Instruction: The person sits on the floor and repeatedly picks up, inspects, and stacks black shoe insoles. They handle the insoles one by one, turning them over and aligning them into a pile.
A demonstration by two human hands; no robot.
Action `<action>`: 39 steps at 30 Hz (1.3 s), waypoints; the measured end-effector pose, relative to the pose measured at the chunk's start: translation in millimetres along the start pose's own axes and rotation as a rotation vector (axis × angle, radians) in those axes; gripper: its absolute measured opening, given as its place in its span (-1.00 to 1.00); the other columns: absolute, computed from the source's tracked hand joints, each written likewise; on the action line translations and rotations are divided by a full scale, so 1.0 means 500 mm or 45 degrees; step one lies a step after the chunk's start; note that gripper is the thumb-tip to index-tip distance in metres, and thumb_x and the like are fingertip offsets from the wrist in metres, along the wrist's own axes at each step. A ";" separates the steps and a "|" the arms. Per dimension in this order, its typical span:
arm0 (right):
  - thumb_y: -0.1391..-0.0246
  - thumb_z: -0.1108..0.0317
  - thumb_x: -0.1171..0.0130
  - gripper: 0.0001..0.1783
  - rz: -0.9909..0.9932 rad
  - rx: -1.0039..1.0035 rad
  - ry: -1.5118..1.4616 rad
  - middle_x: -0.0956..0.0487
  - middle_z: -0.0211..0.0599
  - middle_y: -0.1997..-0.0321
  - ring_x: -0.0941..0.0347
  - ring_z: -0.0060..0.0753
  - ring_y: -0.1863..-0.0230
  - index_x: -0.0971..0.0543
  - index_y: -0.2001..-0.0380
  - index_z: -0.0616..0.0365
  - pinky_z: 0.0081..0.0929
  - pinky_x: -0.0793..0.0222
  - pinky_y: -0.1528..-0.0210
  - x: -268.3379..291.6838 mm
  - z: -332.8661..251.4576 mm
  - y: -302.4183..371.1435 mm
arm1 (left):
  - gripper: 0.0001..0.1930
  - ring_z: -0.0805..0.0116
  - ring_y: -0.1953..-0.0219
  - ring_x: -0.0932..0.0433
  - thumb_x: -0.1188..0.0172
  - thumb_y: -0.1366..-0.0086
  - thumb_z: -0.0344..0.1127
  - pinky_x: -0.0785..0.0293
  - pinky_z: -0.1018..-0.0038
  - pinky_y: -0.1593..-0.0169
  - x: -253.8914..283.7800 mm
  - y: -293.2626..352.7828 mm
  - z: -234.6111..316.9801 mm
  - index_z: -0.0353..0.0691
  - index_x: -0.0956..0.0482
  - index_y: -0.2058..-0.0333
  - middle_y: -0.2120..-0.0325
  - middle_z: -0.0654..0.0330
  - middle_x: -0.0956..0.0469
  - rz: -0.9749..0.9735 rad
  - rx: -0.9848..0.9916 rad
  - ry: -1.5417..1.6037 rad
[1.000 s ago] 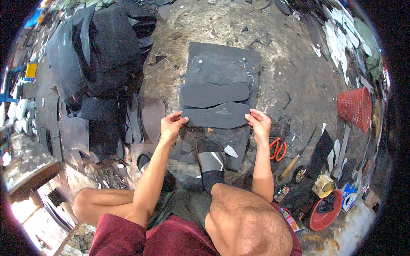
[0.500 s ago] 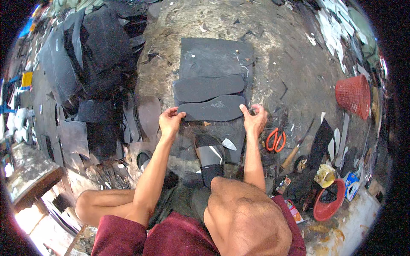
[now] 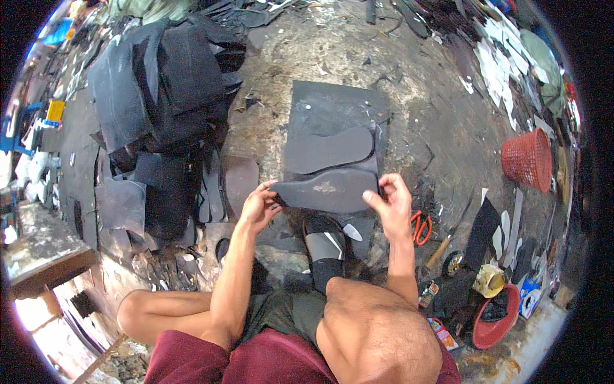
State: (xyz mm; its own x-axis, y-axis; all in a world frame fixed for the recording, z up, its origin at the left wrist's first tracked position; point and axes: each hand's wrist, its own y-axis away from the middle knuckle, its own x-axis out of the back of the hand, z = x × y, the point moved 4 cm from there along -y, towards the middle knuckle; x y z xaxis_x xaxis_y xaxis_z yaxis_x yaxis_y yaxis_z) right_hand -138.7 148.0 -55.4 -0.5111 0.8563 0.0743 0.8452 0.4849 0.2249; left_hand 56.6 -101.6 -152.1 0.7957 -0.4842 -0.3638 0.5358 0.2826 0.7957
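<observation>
Both forearms reach forward from the bent knees, and the left hand (image 3: 258,206) pinches the narrow left end of a dark sole-shaped cutout (image 3: 326,190) while the right hand (image 3: 391,203) pinches its broad right end — the piece is lifted flat between them, just above the near edge of a dark rubber sheet (image 3: 336,112). A second sole shape (image 3: 329,151) lies on that sheet just beyond. Bare ground opens far and right of the sheet, orange-handled scissors (image 3: 420,227) lie just right of the right hand, and stacked dark sheets (image 3: 163,83) crowd the left.
</observation>
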 end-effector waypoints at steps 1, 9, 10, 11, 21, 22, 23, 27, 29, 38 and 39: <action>0.10 0.64 -0.37 -0.64 -0.063 0.171 0.160 -0.60 -0.25 0.07 -0.52 -0.39 0.15 -0.48 0.24 0.12 -0.41 -0.45 0.05 -0.030 -0.049 0.025 | -0.69 0.30 0.18 -0.55 -0.08 -0.31 -0.42 -0.48 0.13 -0.08 -0.014 0.002 0.002 -0.15 -0.47 -0.04 0.19 0.20 -0.54 -0.014 -0.003 0.248; 0.03 0.22 -0.22 -0.86 -0.453 1.589 0.944 -0.65 -0.51 -0.02 -0.51 -0.45 0.05 -0.54 0.33 -0.24 -0.49 -0.33 0.16 -0.167 -0.201 0.150 | -0.53 0.19 0.06 -0.54 -0.16 -0.30 -0.31 -0.43 0.06 -0.17 -0.200 -0.025 0.023 -0.18 -0.38 -0.17 0.04 0.07 -0.52 -0.444 -0.017 1.203; 0.02 0.21 -0.22 -0.86 -0.460 1.620 0.934 -0.65 -0.52 -0.03 -0.50 -0.46 0.05 -0.54 0.32 -0.25 -0.50 -0.33 0.16 -0.166 -0.195 0.152 | -0.53 0.19 0.05 -0.53 -0.16 -0.30 -0.30 -0.43 0.07 -0.18 -0.222 -0.029 0.027 -0.18 -0.37 -0.18 0.03 0.06 -0.51 -0.498 -0.031 1.212; 0.00 0.19 -0.21 -0.86 -0.465 1.651 0.926 -0.64 -0.53 -0.04 -0.50 -0.48 0.04 -0.55 0.31 -0.26 -0.50 -0.32 0.16 -0.164 -0.194 0.153 | -0.52 0.19 0.04 -0.53 -0.16 -0.30 -0.29 -0.42 0.07 -0.18 -0.232 -0.026 0.029 -0.18 -0.37 -0.18 0.03 0.06 -0.51 -0.539 -0.031 1.218; 0.00 0.21 -0.41 -0.66 0.005 1.061 0.763 -0.64 -0.17 0.05 -0.56 -0.18 0.14 -0.64 0.21 0.18 -0.23 -0.48 0.08 -0.083 -0.382 -0.072 | -0.46 0.19 -0.02 -0.49 -0.17 -0.29 -0.21 -0.38 0.09 -0.21 -0.229 0.015 0.024 -0.19 -0.31 -0.22 -0.03 0.04 -0.47 -0.626 -0.129 0.956; -0.01 0.23 -0.40 -0.67 -0.054 1.117 0.708 -0.65 -0.17 0.08 -0.57 -0.19 0.16 -0.65 0.20 0.20 -0.24 -0.49 0.11 -0.092 -0.382 -0.074 | -0.45 0.19 -0.02 -0.49 -0.17 -0.29 -0.21 -0.38 0.10 -0.21 -0.224 0.027 0.032 -0.19 -0.31 -0.22 -0.04 0.04 -0.47 -0.621 -0.150 0.926; -0.02 0.26 -0.39 -0.68 -0.109 1.168 0.658 -0.66 -0.17 0.11 -0.59 -0.20 0.19 -0.65 0.20 0.22 -0.25 -0.51 0.14 -0.098 -0.383 -0.074 | -0.44 0.19 -0.03 -0.48 -0.17 -0.29 -0.20 -0.37 0.10 -0.21 -0.224 0.036 0.038 -0.19 -0.30 -0.23 -0.05 0.04 -0.46 -0.623 -0.161 0.896; -0.04 0.35 -0.37 -0.79 -0.548 1.334 -0.040 -0.67 -0.12 0.22 -0.64 -0.20 0.25 -0.66 0.28 0.24 -0.36 -0.55 0.22 -0.079 -0.375 -0.001 | -0.42 0.19 -0.05 -0.47 -0.18 -0.29 -0.17 -0.35 0.11 -0.23 -0.227 0.058 0.045 -0.20 -0.28 -0.24 -0.07 0.03 -0.45 -0.640 -0.192 0.833; -0.02 0.39 -0.37 -0.85 -0.404 1.296 -0.163 -0.68 -0.12 0.31 -0.64 -0.21 0.35 -0.66 0.36 0.23 -0.37 -0.55 0.30 -0.081 -0.362 0.001 | -0.40 0.19 -0.07 -0.46 -0.18 -0.29 -0.15 -0.35 0.11 -0.23 -0.211 0.065 0.039 -0.20 -0.27 -0.25 -0.08 0.03 -0.44 -0.641 -0.201 0.798; 0.18 0.57 -0.49 -0.74 -0.013 1.027 0.037 -0.69 -0.23 0.36 -0.63 -0.32 0.37 -0.68 0.33 0.23 -0.44 -0.54 0.30 -0.097 -0.350 0.012 | -0.33 0.19 -0.12 -0.42 -0.20 -0.29 -0.08 -0.31 0.14 -0.26 -0.158 0.110 0.077 -0.21 -0.23 -0.28 -0.14 0.01 -0.40 -0.648 -0.342 0.707; 0.17 0.57 -0.49 -0.75 -0.005 0.981 0.036 -0.69 -0.23 0.36 -0.63 -0.34 0.38 -0.68 0.33 0.24 -0.46 -0.53 0.32 -0.100 -0.352 0.014 | -0.33 0.19 -0.13 -0.42 -0.20 -0.29 -0.07 -0.30 0.14 -0.26 -0.157 0.111 0.080 -0.22 -0.22 -0.29 -0.15 0.01 -0.40 -0.643 -0.349 0.700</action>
State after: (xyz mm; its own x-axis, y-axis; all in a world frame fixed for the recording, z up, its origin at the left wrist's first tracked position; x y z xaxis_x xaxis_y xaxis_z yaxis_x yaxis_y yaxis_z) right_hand -135.0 77.4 113.5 -0.5095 0.8544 0.1024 0.7081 0.4839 -0.5143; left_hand 12.6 -81.3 -59.9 0.4250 -0.1505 -0.8926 0.8627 0.3658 0.3491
